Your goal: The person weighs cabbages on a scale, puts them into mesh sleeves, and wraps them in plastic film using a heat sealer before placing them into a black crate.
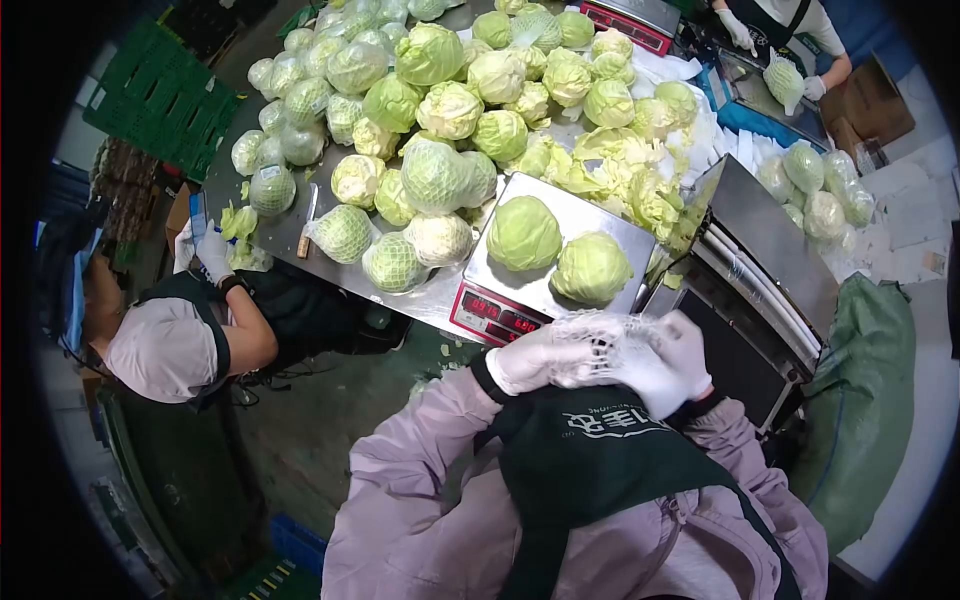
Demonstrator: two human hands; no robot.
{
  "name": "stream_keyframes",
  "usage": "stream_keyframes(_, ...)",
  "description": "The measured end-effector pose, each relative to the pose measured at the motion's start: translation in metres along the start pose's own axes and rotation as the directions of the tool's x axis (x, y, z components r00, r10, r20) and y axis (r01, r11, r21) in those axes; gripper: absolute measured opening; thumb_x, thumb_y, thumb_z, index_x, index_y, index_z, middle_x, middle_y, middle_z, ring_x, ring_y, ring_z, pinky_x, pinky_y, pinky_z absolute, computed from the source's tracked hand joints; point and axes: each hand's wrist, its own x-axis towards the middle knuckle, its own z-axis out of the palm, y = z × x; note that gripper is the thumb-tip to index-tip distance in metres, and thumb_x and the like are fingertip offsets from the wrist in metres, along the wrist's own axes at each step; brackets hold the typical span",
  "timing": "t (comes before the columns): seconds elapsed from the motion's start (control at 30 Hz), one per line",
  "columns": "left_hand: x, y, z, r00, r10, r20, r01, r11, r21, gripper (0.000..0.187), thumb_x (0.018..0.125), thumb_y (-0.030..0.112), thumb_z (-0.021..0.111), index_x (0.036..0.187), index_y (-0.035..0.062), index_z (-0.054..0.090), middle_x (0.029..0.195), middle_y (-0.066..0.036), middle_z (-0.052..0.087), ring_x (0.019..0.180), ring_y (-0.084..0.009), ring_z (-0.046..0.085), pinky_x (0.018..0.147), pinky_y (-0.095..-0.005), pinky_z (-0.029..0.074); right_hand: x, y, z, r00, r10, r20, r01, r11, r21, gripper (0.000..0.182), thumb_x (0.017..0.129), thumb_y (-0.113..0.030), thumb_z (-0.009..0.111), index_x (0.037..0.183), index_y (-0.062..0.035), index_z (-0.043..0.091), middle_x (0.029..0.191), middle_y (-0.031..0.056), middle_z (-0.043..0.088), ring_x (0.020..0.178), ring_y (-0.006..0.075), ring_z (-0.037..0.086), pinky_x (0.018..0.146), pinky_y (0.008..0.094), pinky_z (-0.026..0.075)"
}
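Note:
A white mesh net sleeve point(602, 338) is stretched between my two gloved hands, in front of my apron. My left hand point(540, 358) grips one end of it, the fingers partly covered by the mesh. At the other end, my right hand point(682, 352) is closed on the bunched white netting. Just beyond my hands stands a scale point(625, 228) with a lit red display point(497, 314). Two bare green cabbages, one at the left point(524, 233) and one at the right point(592, 269), rest on its metal plate.
Many cabbages point(428, 54), some netted, cover the metal table beyond. Loose leaves point(640, 190) lie behind the scale. A knife point(308, 222) lies at left. A wrapping machine point(745, 275) and green sack point(862, 385) stand right. Co-workers are at left point(190, 335) and upper right point(790, 30).

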Motion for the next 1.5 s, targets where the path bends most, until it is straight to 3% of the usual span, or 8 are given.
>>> stream_keyframes(0.13,-0.010,-0.002,-0.049,0.703,0.597,-0.386,0.218,0.336,0.916,0.023,0.085,0.022,0.064,0.103,0.0067,0.065,0.079,-0.013,0.067,0.074,-0.0260,0.066,0.063,-0.0358,0.050,0.039,0.070,0.034,0.900,0.023,-0.436,0.115,0.951,0.286,0.007,0.090,-0.004,0.055,0.084,0.0003,0.057,0.073,0.0002,0.056,0.068,0.0069,0.050,0.061,0.0223,0.042)
stream_keyframes(0.27,-0.003,0.061,-0.044,0.396,0.780,-0.484,0.516,0.247,0.820,0.031,0.083,0.027,0.064,0.107,0.0093,0.055,0.076,-0.020,0.065,0.077,-0.0373,0.064,0.068,-0.0428,0.050,0.076,0.064,0.074,0.881,0.009,-0.472,0.199,0.900,0.387,0.014,0.095,-0.010,0.053,0.087,-0.0001,0.059,0.081,0.0020,0.059,0.074,0.0080,0.052,0.065,0.0228,0.043)
stream_keyframes(0.47,0.025,0.108,-0.133,0.529,0.581,-0.618,0.754,0.012,0.657,0.059,0.093,0.048,0.044,0.132,0.0033,0.043,0.111,-0.024,0.062,0.105,-0.0369,0.059,0.092,-0.0404,0.044,0.134,0.102,0.071,0.956,0.074,-0.283,0.019,0.950,0.313,0.034,0.097,-0.019,0.046,0.119,0.0056,0.054,0.104,0.0134,0.065,0.088,0.0183,0.059,0.079,0.0305,0.045)
stream_keyframes(0.53,0.042,0.094,-0.278,0.759,0.443,-0.477,0.481,0.112,0.870,0.066,0.096,0.056,0.033,0.133,0.0016,0.045,0.117,-0.016,0.062,0.105,-0.0253,0.059,0.092,-0.0351,0.044,0.161,0.168,0.073,0.993,0.039,-0.109,-0.012,0.970,0.242,0.034,0.098,-0.019,0.041,0.117,0.0057,0.055,0.107,0.0158,0.064,0.090,0.0207,0.059,0.080,0.0330,0.045)
stream_keyframes(0.73,0.014,0.084,-0.133,0.865,0.107,-0.491,0.194,0.830,0.524,0.052,0.102,0.040,0.030,0.135,0.0012,0.042,0.127,-0.012,0.053,0.116,-0.0170,0.048,0.102,-0.0287,0.035,0.111,0.092,0.047,0.826,0.508,0.245,-0.559,0.680,0.475,0.051,0.101,-0.042,0.033,0.131,-0.0038,0.047,0.122,0.0065,0.058,0.102,0.0153,0.057,0.089,0.0288,0.046)
stream_keyframes(1.07,-0.046,0.020,-0.087,0.871,0.009,-0.491,0.050,0.993,0.107,0.046,0.102,0.039,0.031,0.131,0.0039,0.039,0.131,-0.009,0.047,0.116,-0.0164,0.051,0.101,-0.0314,0.040,0.031,0.055,-0.005,0.935,0.189,0.301,-0.312,0.842,0.440,0.043,0.101,-0.033,0.039,0.112,0.0026,0.061,0.108,0.0068,0.062,0.096,0.0133,0.057,0.087,0.0291,0.045)
stream_keyframes(1.33,-0.047,0.066,-0.037,0.968,0.163,-0.191,-0.029,0.828,0.560,0.062,0.094,0.034,0.055,0.142,0.0026,0.030,0.138,-0.011,0.043,0.123,-0.0183,0.045,0.105,-0.0329,0.036,0.032,-0.057,-0.033,0.899,-0.148,0.412,0.124,0.989,0.084,0.028,0.093,-0.021,0.056,0.109,0.0017,0.059,0.101,0.0069,0.063,0.093,0.0125,0.057,0.084,0.0279,0.046)
stream_keyframes(1.5,-0.059,0.062,-0.036,0.994,-0.024,-0.108,0.052,0.964,0.260,0.060,0.098,0.038,0.045,0.143,0.0029,0.027,0.141,-0.010,0.040,0.128,-0.0183,0.040,0.106,-0.0338,0.033,0.032,-0.054,-0.034,0.827,-0.076,0.557,-0.073,0.968,0.240,0.026,0.091,-0.016,0.058,0.110,0.0019,0.059,0.103,0.0076,0.064,0.095,0.0133,0.058,0.086,0.0284,0.046)
